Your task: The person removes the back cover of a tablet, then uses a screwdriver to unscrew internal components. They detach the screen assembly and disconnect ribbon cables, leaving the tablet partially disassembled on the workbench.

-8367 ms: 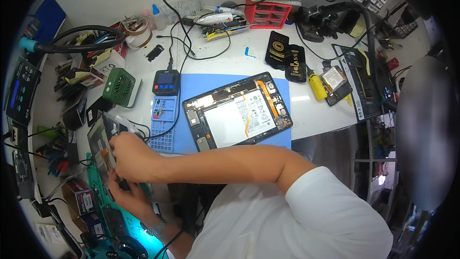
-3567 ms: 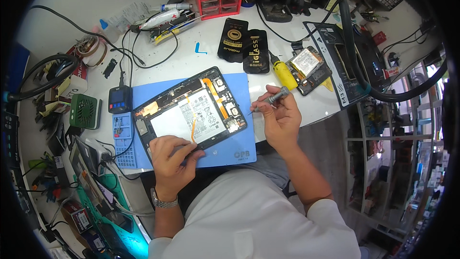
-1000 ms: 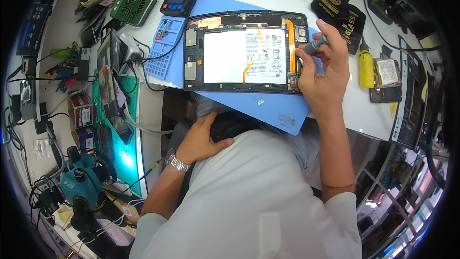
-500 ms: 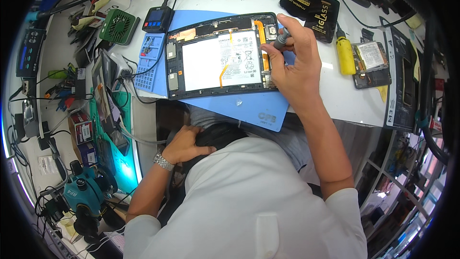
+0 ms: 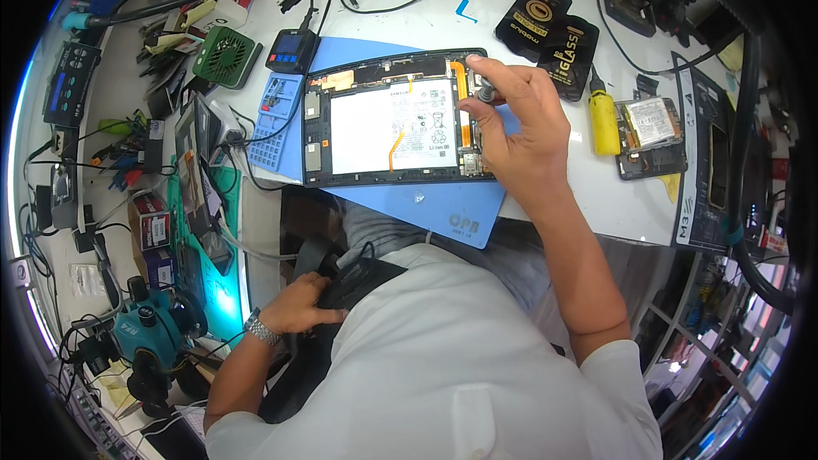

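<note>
An opened tablet [image 5: 358, 128], showing its white battery and orange flex cables, lies on a blue mat [image 5: 430, 213]. My right hand [image 5: 520, 128] grips a grey screwdriver [image 5: 484, 92] upright over the tablet's right side; the hand covers part of that edge, and the tip is hidden. Down below the desk edge, my left hand [image 5: 302, 302] rests against dark fabric at my left hip, thumb apart and fingertips partly hidden.
A small black device [image 5: 290, 49] and green fan [image 5: 223, 60] stand left. Black packets [image 5: 532, 21], a yellow bottle [image 5: 603, 128] and opened phone [image 5: 643, 162] lie right. A teal microscope [image 5: 149, 332] is lower left, with cables around.
Earlier both hands were at the left devices, then at the tablet. My left hand has since dropped to my hip, shifting leftward; my right hand brought the screwdriver onto the tablet.
</note>
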`<state>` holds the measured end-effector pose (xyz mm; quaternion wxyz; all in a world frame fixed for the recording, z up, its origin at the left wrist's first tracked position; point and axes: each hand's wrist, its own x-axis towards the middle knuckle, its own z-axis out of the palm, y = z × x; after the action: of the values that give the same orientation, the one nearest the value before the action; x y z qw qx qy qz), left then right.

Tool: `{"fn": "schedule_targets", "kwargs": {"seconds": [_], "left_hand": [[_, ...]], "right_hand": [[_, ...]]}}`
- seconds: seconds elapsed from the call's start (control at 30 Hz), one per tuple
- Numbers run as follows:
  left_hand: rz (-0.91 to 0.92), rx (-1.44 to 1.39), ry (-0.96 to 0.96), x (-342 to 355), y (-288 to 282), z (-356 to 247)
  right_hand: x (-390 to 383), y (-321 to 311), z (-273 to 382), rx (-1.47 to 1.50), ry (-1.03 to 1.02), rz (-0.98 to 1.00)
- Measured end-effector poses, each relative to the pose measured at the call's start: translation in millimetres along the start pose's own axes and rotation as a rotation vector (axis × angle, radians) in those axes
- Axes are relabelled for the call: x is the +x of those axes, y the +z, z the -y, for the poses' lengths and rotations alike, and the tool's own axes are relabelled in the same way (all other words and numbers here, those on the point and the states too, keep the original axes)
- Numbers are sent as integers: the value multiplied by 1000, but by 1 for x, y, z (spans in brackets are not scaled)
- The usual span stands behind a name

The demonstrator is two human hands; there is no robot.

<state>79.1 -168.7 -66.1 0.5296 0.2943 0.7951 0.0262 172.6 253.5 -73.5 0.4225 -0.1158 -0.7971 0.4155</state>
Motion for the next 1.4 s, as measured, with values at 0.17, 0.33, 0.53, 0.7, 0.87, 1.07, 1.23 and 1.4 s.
{"fn": "schedule_targets", "kwargs": {"seconds": [0.17,0.33,0.53,0.7,0.87,1.07,1.23,1.4], "left_hand": [[147,-243,-142,-20,17,16],[125,4,-262,-4,-7,-13],[-410,-80,393,23,-79,-112],[-1004,48,901,86,-107,-182],[-1166,88,784,92,-102,-168],[-1305,-86,307,84,-98,-101],[-1215,-87,146,75,-90,-87],[-1161,-228,198,75,-95,-83]], "right_hand": [[8,-8,-1,128,36,95],[2,-11,4,-24,0,84],[-3,-8,2,27,80,100],[-6,1,3,-16,93,57],[-11,5,4,-117,29,25],[-17,9,7,-169,26,-19],[-11,14,2,-191,-5,-32],[-19,13,-6,-130,25,31]]}}
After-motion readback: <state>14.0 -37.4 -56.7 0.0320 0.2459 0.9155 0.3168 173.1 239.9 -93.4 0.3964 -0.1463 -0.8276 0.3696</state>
